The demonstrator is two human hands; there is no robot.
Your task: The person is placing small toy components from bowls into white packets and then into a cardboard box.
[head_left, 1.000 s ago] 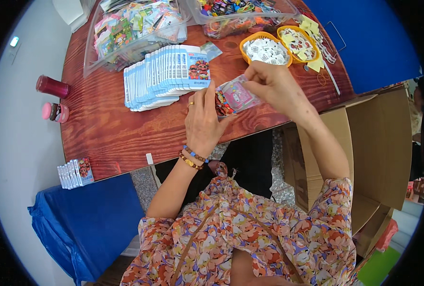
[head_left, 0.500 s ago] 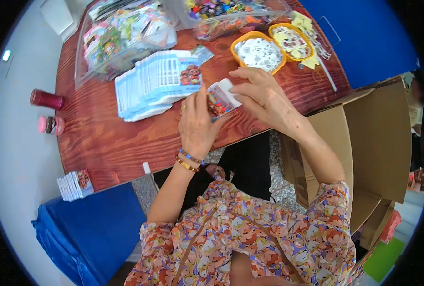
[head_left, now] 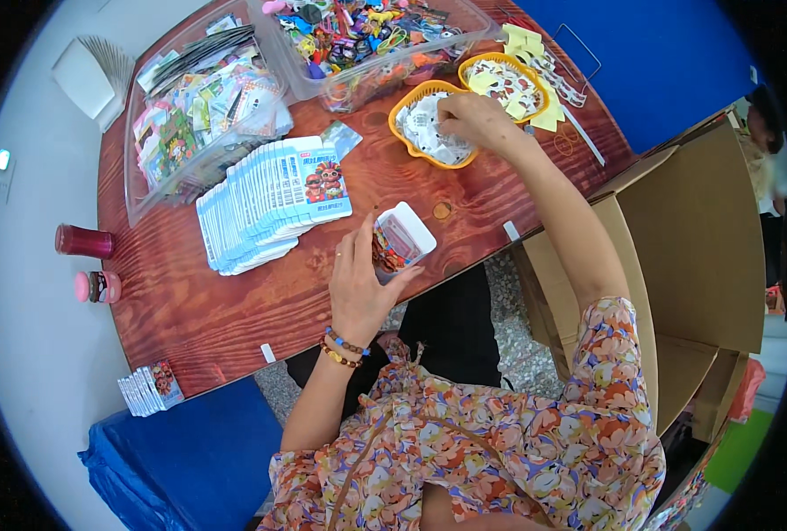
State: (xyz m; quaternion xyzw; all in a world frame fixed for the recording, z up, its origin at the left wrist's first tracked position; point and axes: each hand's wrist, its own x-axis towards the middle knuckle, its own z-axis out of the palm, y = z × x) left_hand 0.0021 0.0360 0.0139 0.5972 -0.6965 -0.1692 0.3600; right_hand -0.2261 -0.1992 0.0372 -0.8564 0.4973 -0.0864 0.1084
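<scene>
My left hand (head_left: 362, 283) grips a small card box (head_left: 419, 227) above the table's near edge, thumb on one side and fingers on the other. Its white flap stands open, and colourful printing shows on its front. Farther off, my right hand (head_left: 482, 122) dips into an orange basket (head_left: 397, 124) of white printed paper slips (head_left: 422, 133). The fingers of that hand are bent together among the slips; what they hold, if anything, is hidden. Left of the box, a fanned row of flat blue-and-white card boxes (head_left: 261, 203) lies on the wood.
A second orange basket (head_left: 544, 93) with slips adjoins the first, beside yellow papers (head_left: 523, 41). Clear tubs hold flat packets (head_left: 207, 115) and small colourful toys (head_left: 376, 31). At left stand a red jar (head_left: 84, 241) and small boxes (head_left: 152, 389). An open cardboard carton (head_left: 694, 239) is at right.
My right hand has left the box's flap and moved up into the orange basket. The left hand still holds the box, now with its flap fully in sight. The view has shifted.
</scene>
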